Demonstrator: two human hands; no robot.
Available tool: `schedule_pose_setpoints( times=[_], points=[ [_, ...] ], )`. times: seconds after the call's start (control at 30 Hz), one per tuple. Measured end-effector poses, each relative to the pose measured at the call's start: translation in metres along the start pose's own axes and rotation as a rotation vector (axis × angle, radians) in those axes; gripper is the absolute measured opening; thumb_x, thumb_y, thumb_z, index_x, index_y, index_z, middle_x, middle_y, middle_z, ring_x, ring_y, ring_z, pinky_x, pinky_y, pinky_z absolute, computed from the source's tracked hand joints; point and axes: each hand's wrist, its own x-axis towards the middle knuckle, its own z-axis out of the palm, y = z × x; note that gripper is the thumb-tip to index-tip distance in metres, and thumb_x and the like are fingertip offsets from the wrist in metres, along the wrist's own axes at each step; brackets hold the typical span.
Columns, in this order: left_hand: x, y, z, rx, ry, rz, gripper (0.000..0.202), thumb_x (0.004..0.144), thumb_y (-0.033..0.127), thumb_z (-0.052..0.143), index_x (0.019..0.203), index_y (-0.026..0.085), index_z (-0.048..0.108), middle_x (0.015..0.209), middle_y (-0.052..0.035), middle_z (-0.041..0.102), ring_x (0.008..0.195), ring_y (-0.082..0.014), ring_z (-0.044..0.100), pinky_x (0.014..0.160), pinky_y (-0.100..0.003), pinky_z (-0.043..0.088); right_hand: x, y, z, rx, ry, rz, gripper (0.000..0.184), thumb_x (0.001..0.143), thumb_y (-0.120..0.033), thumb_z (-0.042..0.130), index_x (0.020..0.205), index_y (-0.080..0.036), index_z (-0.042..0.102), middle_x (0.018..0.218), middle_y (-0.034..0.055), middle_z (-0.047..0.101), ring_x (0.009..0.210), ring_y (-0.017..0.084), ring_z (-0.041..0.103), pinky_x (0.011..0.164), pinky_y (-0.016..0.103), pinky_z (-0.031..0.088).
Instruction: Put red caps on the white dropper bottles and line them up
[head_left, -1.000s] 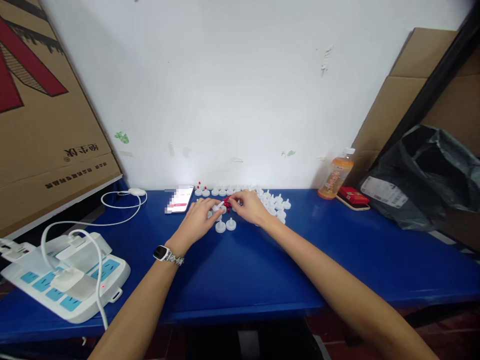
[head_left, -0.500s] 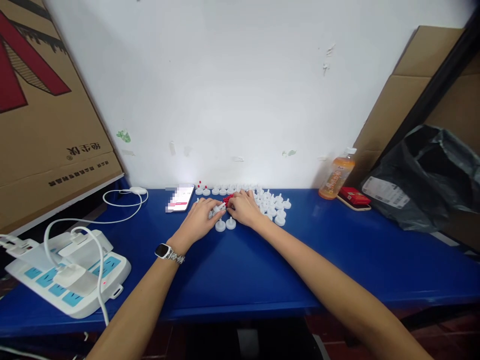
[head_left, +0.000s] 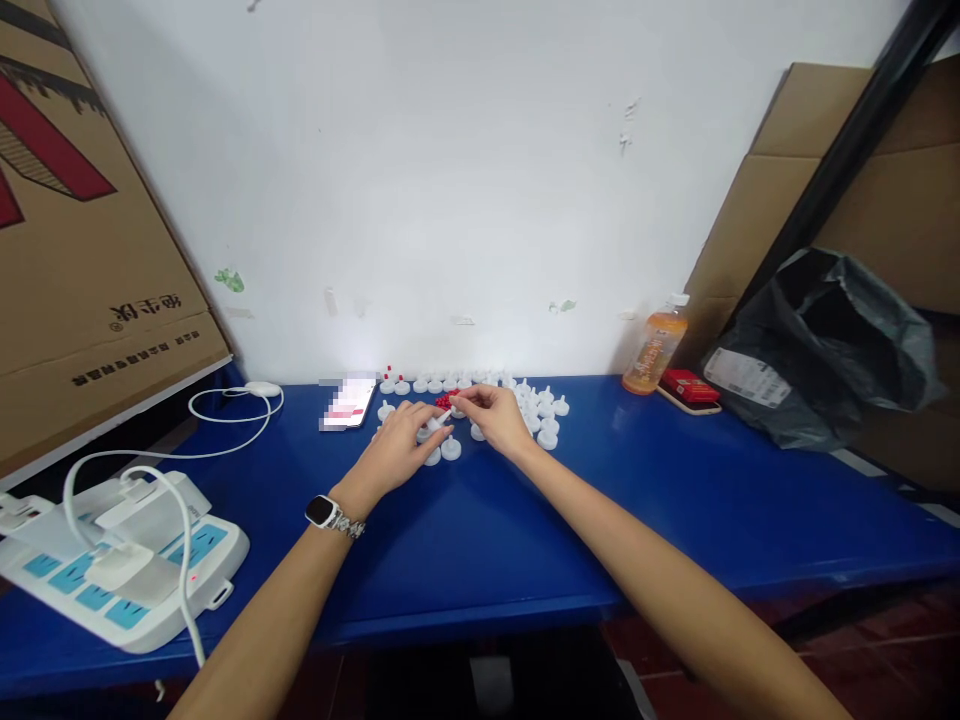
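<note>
Pinched between the thumb and fingers of the left hand (head_left: pixel 397 442) is a white round plastic cap with a narrow spout (head_left: pixel 439 422), its spout pointing toward the right hand (head_left: pixel 496 415) in the head view. The right thumb and forefinger bend toward each other close to the spout's tip; whether they grip anything is too small to tell. Just beyond both hands lies a small heap of bright red pieces (head_left: pixel 443 402) on the glossy blue table (head_left: pixel 480 570). More white spouted caps surround the work: one upright cap (head_left: pixel 451 449) stands on the near side of the hands, a loose cluster (head_left: pixel 536 408) spreads to the right of the right hand, and a row (head_left: pixel 450 384) runs along the white wall (head_left: pixel 465 200). At that row's left end, two white caps with red tips (head_left: pixel 395 385) stand near a lit phone (head_left: pixel 362 402). A silver-banded watch with a dark square face (head_left: pixel 321 511) circles the left wrist. Farther right, a clear bottle of orange drink (head_left: pixel 654 348) stands upright beside a small red box (head_left: pixel 688 385).
</note>
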Motion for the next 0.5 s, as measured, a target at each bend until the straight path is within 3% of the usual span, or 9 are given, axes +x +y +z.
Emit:
schedule_pose_setpoints(
  times=[0.2,0.5],
  points=[
    [0.0,0.007,0.003,0.005,-0.001,0.028,0.039,0.1,0.05,0.042,0.116,0.02,0.061,0.098,-0.0052,0.064,0.094,-0.0235,0.053,0.085,-0.039,0.043,-0.002,-0.004,0.001,0.059,-0.073,0.012,0.034,0.069,-0.049,0.079,0.069,-0.017,0.069,0.062,0.0013,0.066,0.055,0.012,0.056,0.054,0.025,0.043],
    [-0.002,0.013,0.003,0.048,0.001,0.049,0.038,0.103,0.046,0.035,0.12,0.019,0.056,0.1,-0.0063,0.06,0.094,-0.0231,0.052,0.086,-0.04,0.045,-0.001,-0.007,-0.004,0.15,-0.113,0.055,0.04,0.06,-0.05,0.086,0.064,-0.017,0.063,0.059,0.0014,0.066,0.051,0.011,0.054,0.051,0.024,0.041]
  ],
)
